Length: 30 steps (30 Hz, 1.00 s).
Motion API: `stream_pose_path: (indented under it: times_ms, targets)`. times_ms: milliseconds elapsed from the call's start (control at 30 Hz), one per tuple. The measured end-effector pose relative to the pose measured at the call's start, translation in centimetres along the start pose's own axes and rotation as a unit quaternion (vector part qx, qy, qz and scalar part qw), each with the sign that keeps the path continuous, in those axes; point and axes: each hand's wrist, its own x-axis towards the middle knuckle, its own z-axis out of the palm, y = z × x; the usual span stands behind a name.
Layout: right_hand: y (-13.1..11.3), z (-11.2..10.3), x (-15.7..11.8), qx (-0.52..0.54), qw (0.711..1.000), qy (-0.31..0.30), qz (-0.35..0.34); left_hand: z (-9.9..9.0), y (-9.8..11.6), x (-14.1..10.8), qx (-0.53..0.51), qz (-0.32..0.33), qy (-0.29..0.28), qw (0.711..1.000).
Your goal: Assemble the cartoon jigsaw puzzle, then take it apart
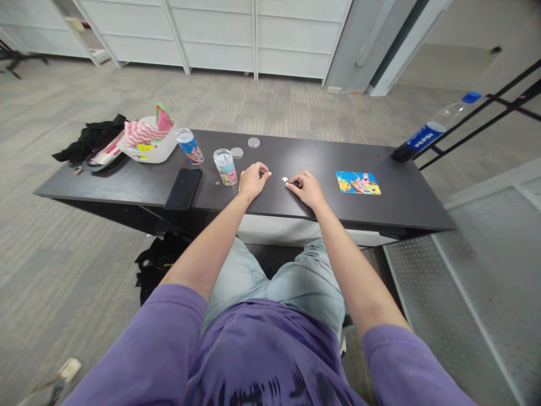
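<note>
My left hand (252, 180) is above the dark table, thumb and fingertips pinched on a small pale jigsaw piece (269, 173). My right hand (308, 190) is closed at the fingertips just to the right, with another pale jigsaw piece (284, 179) at its thumb and forefinger. A spot of blue shows there too, too small to make out. Beside my left hand stands a clear jar with a pink and teal cartoon print (225, 167). To the right of my right hand lies a flat cartoon picture card (358, 182).
Behind the hands are two round silver lids (253, 142). Further left are a blue cartoon jar (190, 146), a black phone (183, 189), a white basket (156, 153) with wrappers, and black cloth (93, 138). A Pepsi bottle (426, 135) stands at the right end of the table (393, 206).
</note>
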Motion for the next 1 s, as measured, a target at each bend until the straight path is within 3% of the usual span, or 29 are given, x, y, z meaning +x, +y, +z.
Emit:
stream_pose_path:
  times_ms: [300,767,1000]
  targets:
    - [-0.2,-0.3,-0.3,0.007,1.0,-0.012,-0.007,0.4,-0.4,0.2,-0.06,0.024,-0.008,0.998]
    - [0.5,-1.3,-1.7,0.001,1.0,-0.019,-0.001,1.0,-0.6,0.5,-0.115,0.011,0.005,0.993]
    - [0.4,-1.9,-1.6,-0.014,0.998,-0.053,0.009,0.9,-0.2,0.5,-0.118,0.017,0.009,0.993]
